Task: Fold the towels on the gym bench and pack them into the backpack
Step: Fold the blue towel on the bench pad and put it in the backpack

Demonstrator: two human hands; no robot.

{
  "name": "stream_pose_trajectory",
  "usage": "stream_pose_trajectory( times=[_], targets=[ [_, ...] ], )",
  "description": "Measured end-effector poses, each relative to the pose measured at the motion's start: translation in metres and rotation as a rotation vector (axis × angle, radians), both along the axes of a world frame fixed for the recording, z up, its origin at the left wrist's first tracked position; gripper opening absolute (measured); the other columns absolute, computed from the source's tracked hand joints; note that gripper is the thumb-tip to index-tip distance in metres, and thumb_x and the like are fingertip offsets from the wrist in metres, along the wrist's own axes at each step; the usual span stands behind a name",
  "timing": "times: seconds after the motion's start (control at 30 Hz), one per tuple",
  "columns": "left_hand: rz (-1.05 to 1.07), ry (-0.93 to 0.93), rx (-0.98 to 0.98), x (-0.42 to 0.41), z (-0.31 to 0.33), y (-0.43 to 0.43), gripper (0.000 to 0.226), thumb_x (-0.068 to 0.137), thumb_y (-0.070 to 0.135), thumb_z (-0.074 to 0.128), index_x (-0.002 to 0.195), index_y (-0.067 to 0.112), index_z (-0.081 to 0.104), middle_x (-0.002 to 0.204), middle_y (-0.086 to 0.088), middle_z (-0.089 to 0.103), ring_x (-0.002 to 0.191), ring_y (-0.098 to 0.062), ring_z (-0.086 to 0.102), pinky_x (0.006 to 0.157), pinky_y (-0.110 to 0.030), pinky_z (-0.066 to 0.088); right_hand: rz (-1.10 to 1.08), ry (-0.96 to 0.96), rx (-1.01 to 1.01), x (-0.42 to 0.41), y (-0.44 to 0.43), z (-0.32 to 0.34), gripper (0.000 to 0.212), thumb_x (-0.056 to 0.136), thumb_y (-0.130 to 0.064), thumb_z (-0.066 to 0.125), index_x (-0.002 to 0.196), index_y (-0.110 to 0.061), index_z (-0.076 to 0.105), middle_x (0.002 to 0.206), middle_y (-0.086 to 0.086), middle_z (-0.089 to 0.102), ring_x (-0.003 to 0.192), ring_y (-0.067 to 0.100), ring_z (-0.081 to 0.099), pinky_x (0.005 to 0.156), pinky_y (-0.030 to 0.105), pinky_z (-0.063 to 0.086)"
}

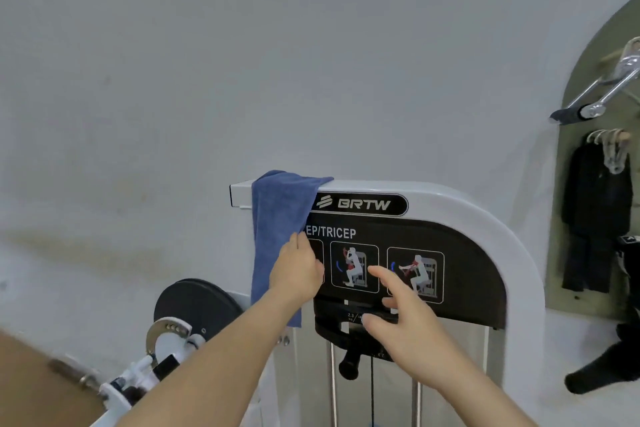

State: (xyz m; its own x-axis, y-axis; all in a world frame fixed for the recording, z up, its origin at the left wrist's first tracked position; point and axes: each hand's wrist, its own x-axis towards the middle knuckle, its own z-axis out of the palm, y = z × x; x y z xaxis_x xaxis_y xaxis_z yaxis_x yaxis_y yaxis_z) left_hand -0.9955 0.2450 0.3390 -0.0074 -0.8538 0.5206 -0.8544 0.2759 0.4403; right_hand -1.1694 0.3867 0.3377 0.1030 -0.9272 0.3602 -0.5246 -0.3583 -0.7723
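Here, a blue terry-cloth towel [277, 236] hangs draped over the top left corner of a white weight machine [502, 236] (its black panel reads "BRTW" and "EP/TRICEP"). The left hand [296, 270] pinches the towel's right edge, fingers curled on the cloth. The right hand [405, 315] hovers just in front of the panel, fingers spread and holding nothing. Dark garments [592, 218] hang on wall hooks, well apart to the right.

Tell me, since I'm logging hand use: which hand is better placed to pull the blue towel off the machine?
Left. The left hand already touches the blue towel draped over the machine; the right hand hovers open, apart.
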Motion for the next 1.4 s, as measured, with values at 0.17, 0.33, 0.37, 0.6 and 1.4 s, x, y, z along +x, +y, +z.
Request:
stream_pose_trajectory(
  times=[0.17, 0.33, 0.37, 0.6, 1.4],
  targets=[
    [-0.065, 0.874, -0.086, 0.005, 0.023, 0.035, 0.016, 0.092, 0.012, 0.062, 0.095, 0.024, 0.071, 0.100, 0.003, 0.071, 0.089, -0.011, 0.064, 0.071, -0.016, 0.047, 0.204, -0.800, 0.367, -0.008, -0.025, -0.005, 0.050, 0.090, -0.022, 0.064, 0.137, -0.031, 0.049, 0.127, 0.002, 0.062, 0.110, 0.019, 0.063, 0.094, 0.042, 0.052],
    [-0.302, 1.014, 0.019, 0.013, -0.002, 0.135, 0.034, 0.097, -0.004, 0.045, 0.107, 0.022, 0.065, 0.103, -0.011, 0.072, 0.097, -0.021, 0.067, 0.085, -0.037, 0.051, 0.308, -0.969, 0.408, -0.003, -0.015, -0.004, 0.078, 0.071, -0.053, 0.065, 0.142, -0.030, 0.043, 0.132, 0.005, 0.061, 0.119, 0.017, 0.059, 0.103, 0.042, 0.041],
    [-0.363, 0.990, 0.085, 0.013, -0.017, 0.161, 0.034, 0.096, -0.003, 0.046, 0.108, 0.021, 0.066, 0.104, -0.007, 0.073, 0.101, -0.019, 0.067, 0.089, -0.034, 0.053, 0.315, -0.920, 0.386, 0.002, -0.007, -0.005, 0.080, 0.068, -0.055, 0.071, 0.140, -0.033, 0.043, 0.130, 0.002, 0.062, 0.116, 0.014, 0.062, 0.101, 0.040, 0.043],
    [-0.550, 0.750, 0.709, 0.031, -0.125, 0.311, 0.010, 0.078, 0.025, 0.073, 0.083, 0.032, 0.080, 0.070, 0.015, 0.071, 0.074, 0.007, 0.062, 0.068, -0.006, 0.040, 0.038, -0.577, 0.347, 0.056, 0.069, -0.100, 0.029, 0.089, -0.001, 0.062, 0.115, -0.014, 0.061, 0.096, 0.009, 0.075, 0.088, 0.026, 0.072, 0.080, 0.042, 0.058],
    [-0.418, 1.605, 1.042, 0.117, -0.195, 0.504, 0.047, 0.097, -0.006, 0.037, 0.120, 0.029, 0.059, 0.100, -0.003, 0.074, 0.090, -0.019, 0.072, 0.073, -0.032, 0.058, -0.386, -0.635, 0.532, 0.167, 0.483, -0.237, 0.098, 0.074, -0.027, 0.082, 0.140, -0.063, 0.020, 0.146, -0.026, 0.039, 0.123, -0.003, 0.052, 0.093, 0.029, 0.051]
  ],
)
